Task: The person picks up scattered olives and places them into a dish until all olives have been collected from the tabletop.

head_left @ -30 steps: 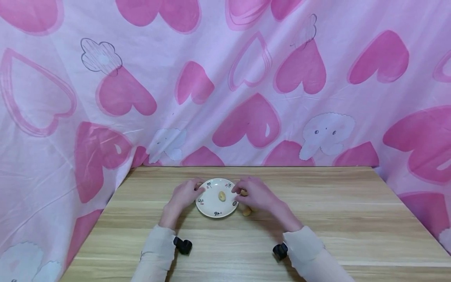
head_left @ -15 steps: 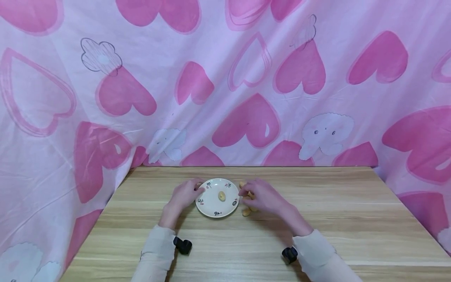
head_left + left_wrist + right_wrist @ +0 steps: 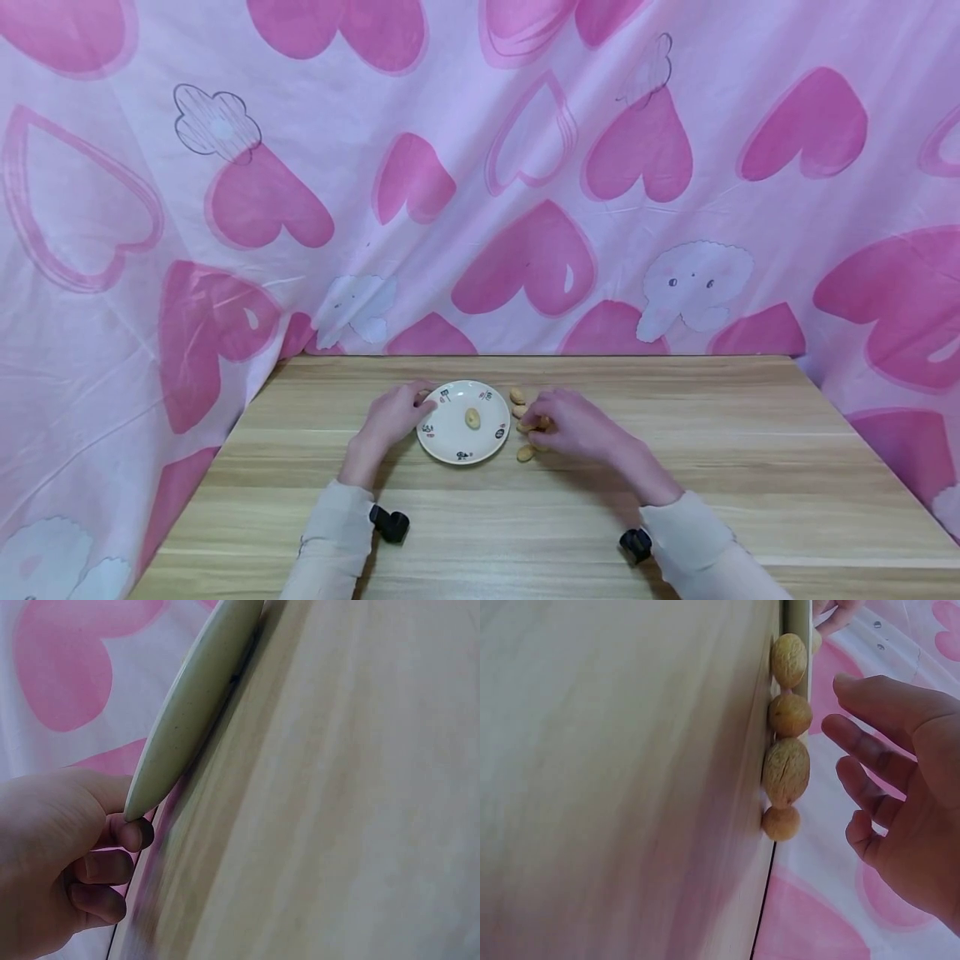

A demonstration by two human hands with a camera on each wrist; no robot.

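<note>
Hovering over tan nuts (image 3: 787, 772) beside the plate (image 3: 450, 443), the right hand (image 3: 572, 425) holds nothing, fingers loosely parted. The left hand (image 3: 392, 414) pinches the plate's rim; a single nut (image 3: 472, 418) lies on it. Patterned cloth (image 3: 525, 117) hangs behind.

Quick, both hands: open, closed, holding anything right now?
Left hand: closed, pinching the plate by its rim.
Right hand: open, fingers loosely bent beside the walnut-like nuts, holding nothing.

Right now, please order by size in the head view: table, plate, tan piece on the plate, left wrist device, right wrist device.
1. Table
2. Plate
3. Left wrist device and right wrist device, too alike to rank
4. Tan piece
</note>
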